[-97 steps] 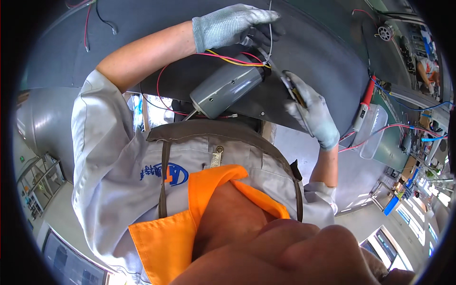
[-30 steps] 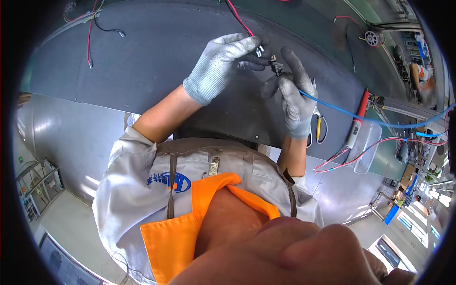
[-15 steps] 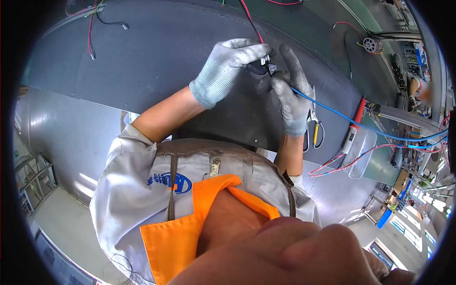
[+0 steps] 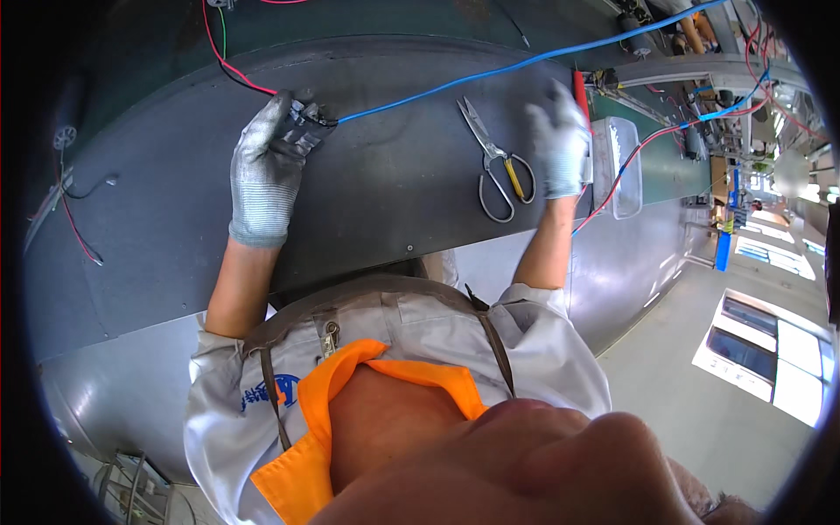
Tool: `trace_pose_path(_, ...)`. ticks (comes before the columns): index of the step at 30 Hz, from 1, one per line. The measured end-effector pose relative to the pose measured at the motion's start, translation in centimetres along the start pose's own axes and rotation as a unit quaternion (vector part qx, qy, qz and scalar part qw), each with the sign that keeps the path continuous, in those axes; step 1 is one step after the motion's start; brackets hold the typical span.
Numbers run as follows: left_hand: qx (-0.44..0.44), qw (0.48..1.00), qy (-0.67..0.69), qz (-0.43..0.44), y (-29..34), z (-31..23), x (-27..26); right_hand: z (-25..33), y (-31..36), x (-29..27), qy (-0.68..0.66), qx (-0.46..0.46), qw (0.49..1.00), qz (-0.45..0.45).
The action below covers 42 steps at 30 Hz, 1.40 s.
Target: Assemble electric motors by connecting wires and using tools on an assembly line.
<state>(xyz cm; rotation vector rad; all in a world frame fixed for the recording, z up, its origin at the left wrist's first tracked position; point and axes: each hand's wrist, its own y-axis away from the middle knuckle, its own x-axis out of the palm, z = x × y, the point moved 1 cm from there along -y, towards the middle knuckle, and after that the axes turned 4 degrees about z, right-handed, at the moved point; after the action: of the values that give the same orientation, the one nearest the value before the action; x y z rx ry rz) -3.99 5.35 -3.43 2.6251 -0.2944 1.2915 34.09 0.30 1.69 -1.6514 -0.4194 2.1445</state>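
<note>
My left hand (image 4: 267, 171), in a grey glove with dark fingertips, is closed around the place where several wires meet. A red wire (image 4: 236, 72) and a black one enter it from the far side, and a blue wire (image 4: 437, 87) runs off to the right. Dark fingers hide most of the joint. My right hand (image 4: 560, 144), gloved too and smeared by motion, is over the table's right part with its fingers apart. Just beyond its fingertips shows the red end of a pen-like tool (image 4: 579, 92). Between my hands lie metal scissors (image 4: 492, 150) with yellow on one handle loop.
A clear plastic tray (image 4: 626, 166) stands right of my right hand. A red and blue cable (image 4: 647, 138) curves past it. Loose wires (image 4: 79, 236) hang over the left part of the dark table (image 4: 376, 192). Metal framing and parts fill the far right.
My hands have parted: the left carries the wires leftward, and the right has let go and moved toward the red tool. The view has turned, showing the whole scissors.
</note>
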Motion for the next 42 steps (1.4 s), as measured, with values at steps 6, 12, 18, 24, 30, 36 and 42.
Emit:
trace_pose_path(6,0.013,1.0,0.027,0.004,1.2,-0.3,1.0,-14.4,5.0,-1.3,0.026,0.28,0.958,0.048)
trace_pose_path(12,0.01,1.0,0.016,-0.011,0.5,0.3,-0.4,-4.0,-1.2,1.9,-0.436,0.19,0.869,0.136)
trace_pose_path(18,0.041,0.998,0.038,0.015,0.9,0.3,-0.7,9.9,-12.0,6.4,-0.501,-0.012,0.801,0.326)
trace_pose_path(24,0.026,0.999,0.011,0.023,0.6,0.0,-0.5,15.8,-18.1,13.4,-0.537,-0.027,0.733,0.416)
trace_pose_path(30,0.027,0.999,-0.027,0.027,0.4,0.3,0.1,16.7,-18.6,15.5,-0.385,-0.077,0.832,0.392)
trace_pose_path(36,0.008,1.0,-0.023,0.008,0.5,-0.8,0.7,11.4,-14.1,7.1,-0.149,-0.178,0.954,0.19)
trace_pose_path(42,0.01,0.999,0.04,0.011,-0.2,0.5,0.2,-4.2,-3.9,-1.5,0.105,-0.01,0.98,0.168)
